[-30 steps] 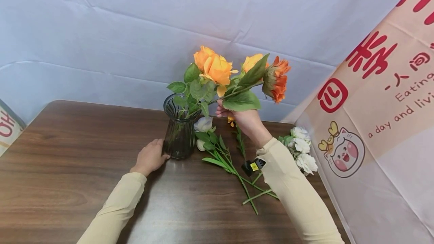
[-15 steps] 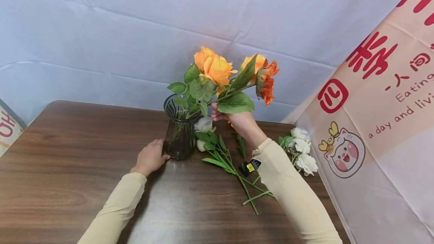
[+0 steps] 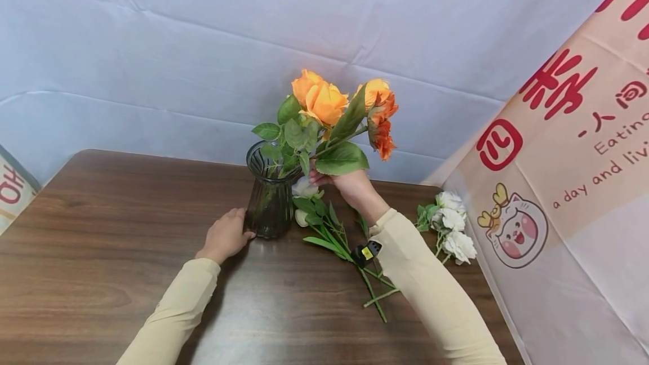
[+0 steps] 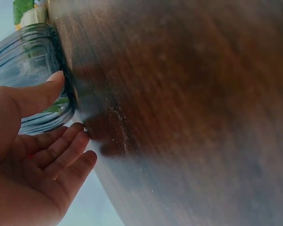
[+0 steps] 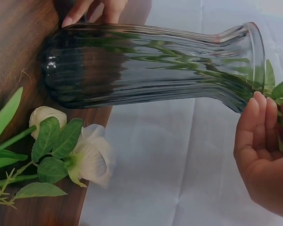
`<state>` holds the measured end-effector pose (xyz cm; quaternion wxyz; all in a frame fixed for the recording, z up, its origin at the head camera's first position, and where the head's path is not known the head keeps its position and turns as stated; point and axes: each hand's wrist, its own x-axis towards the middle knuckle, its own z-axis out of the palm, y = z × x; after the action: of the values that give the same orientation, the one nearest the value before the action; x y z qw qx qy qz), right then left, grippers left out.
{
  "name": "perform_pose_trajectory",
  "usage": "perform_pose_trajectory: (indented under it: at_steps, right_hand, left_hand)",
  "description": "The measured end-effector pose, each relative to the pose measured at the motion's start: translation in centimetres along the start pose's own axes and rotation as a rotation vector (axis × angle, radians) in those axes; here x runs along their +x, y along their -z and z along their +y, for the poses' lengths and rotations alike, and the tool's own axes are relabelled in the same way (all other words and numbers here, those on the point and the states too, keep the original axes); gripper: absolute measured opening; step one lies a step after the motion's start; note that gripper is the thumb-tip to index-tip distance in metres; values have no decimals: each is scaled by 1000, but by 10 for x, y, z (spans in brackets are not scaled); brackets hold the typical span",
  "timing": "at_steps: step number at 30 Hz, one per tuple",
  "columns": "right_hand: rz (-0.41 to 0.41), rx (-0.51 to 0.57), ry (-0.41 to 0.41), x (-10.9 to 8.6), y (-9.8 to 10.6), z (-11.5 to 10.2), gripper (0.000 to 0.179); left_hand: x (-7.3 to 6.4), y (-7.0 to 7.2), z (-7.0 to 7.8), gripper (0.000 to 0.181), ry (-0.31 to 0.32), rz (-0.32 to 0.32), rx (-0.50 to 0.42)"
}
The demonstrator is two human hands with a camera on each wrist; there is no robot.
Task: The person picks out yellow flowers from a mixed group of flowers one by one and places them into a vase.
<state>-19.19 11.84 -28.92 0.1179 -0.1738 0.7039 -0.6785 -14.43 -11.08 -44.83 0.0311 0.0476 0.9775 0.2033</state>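
Observation:
A dark, ribbed glass vase [image 3: 269, 207] stands upright on the table, with yellow-orange roses [image 3: 325, 103] leaning out to the right. My left hand [image 3: 226, 235] holds it low on the left side; in the left wrist view the thumb lies along the glass and the fingers curl beneath. Just right of the vase mouth, my right hand [image 3: 354, 187] pinches the stem of a burnt-orange flower [image 3: 382, 128], whose large leaves hide some fingers. In the right wrist view the right fingertips [image 5: 259, 98] are at the vase rim, and green stems show through the glass.
White flowers with green stems [image 3: 324, 230] lie on the wooden table [image 3: 127, 252] right of the vase. More white blooms [image 3: 453, 219] lie at the right edge, beside a printed cloth [image 3: 568, 185]. A pale cloth wall [image 3: 177, 61] stands behind.
My right hand has moved left towards the vase mouth, bringing the burnt-orange flower along. The left hand and the vase have stayed in place.

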Motion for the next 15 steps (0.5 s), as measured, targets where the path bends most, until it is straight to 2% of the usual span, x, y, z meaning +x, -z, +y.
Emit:
perform_pose_trajectory:
  at_steps: [15]
  right_hand:
    - [28,27,-52,2,-5,7,12]
  left_hand:
    - [0,0,0,62,8,-3,-10]
